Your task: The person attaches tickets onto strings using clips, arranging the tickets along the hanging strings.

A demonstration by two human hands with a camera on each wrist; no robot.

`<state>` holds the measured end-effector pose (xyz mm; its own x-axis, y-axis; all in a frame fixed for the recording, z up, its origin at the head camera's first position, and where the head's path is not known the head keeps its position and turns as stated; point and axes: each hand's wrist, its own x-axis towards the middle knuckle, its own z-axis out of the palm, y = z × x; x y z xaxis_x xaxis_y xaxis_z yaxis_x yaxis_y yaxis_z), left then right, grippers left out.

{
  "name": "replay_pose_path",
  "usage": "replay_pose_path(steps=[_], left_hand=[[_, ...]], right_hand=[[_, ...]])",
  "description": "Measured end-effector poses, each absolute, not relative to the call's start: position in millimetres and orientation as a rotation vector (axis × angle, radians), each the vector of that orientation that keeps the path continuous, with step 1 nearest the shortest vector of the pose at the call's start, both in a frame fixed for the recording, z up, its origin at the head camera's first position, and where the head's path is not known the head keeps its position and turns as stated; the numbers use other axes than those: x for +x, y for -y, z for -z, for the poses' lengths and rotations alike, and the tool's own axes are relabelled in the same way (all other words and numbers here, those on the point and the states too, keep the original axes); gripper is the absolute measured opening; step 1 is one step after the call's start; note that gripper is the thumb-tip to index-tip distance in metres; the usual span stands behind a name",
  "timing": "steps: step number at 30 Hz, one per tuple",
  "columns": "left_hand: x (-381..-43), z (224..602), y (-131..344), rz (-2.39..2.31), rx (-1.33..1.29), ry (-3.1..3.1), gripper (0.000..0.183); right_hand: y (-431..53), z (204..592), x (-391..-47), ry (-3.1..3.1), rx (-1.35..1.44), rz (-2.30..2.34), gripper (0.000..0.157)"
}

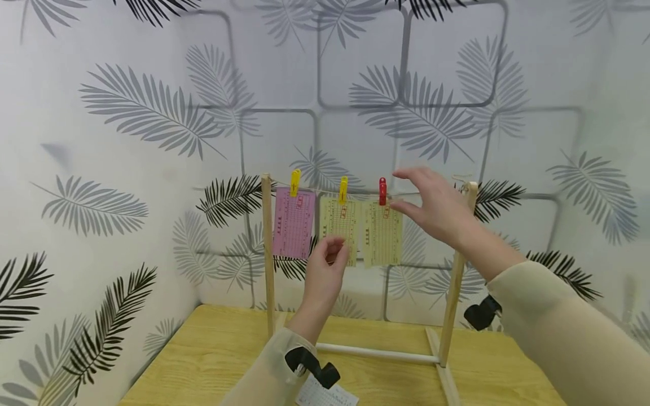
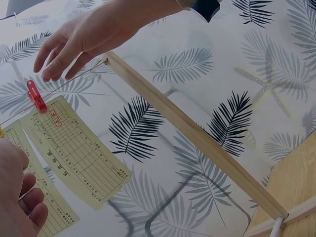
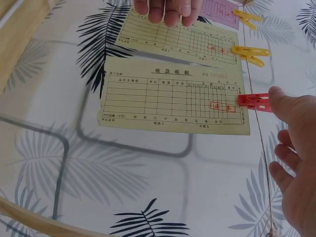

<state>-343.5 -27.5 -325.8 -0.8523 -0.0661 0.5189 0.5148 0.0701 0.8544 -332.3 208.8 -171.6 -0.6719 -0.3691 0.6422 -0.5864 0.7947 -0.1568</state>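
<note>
A red clothespin (image 1: 382, 192) fastens a yellow receipt slip (image 1: 382, 239) to a thin string. Just right of that clothespin is my right hand (image 1: 438, 206), its thumb and forefinger spread apart and nothing held between them. My left hand (image 1: 326, 268) hovers before the middle yellow slip (image 1: 331, 217), fingers loosely bent and holding nothing; it covers part of that slip. A yellow clothespin (image 1: 343, 190) clips the middle slip to the string. Farther left, a pink slip (image 1: 293, 225) hangs from another yellow clothespin (image 1: 295, 183).
The string runs between two upright wooden posts (image 1: 268, 254) of a frame, joined low down by a white rod (image 1: 378, 354). Beneath it is a wood-grain table (image 1: 218, 344). A white printed paper (image 1: 325, 393) lies near the front, partly behind the left wrist. Leaf-patterned wall covering stands behind.
</note>
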Motion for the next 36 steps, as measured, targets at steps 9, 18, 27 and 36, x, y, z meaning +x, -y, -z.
replay_pose_path(steps=[9, 18, 27, 36], left_hand=[[-327, 346, 43, 1.824, -0.481, 1.997, 0.031], [-313, 368, 60, 1.802, -0.496, 2.073, 0.034], [-306, 390, 76, 1.773, -0.518, 2.138, 0.035], [-300, 404, 84, 1.757, -0.549, 2.199, 0.043]], right_hand=[[-219, 202, -317, 2.195, 0.718, -0.582, 0.055], [-228, 238, -299, 2.170, 0.715, -0.667, 0.057], [-235, 287, -282, 2.232, 0.696, -0.718, 0.060], [-241, 329, -270, 2.277, 0.676, -0.784, 0.060]])
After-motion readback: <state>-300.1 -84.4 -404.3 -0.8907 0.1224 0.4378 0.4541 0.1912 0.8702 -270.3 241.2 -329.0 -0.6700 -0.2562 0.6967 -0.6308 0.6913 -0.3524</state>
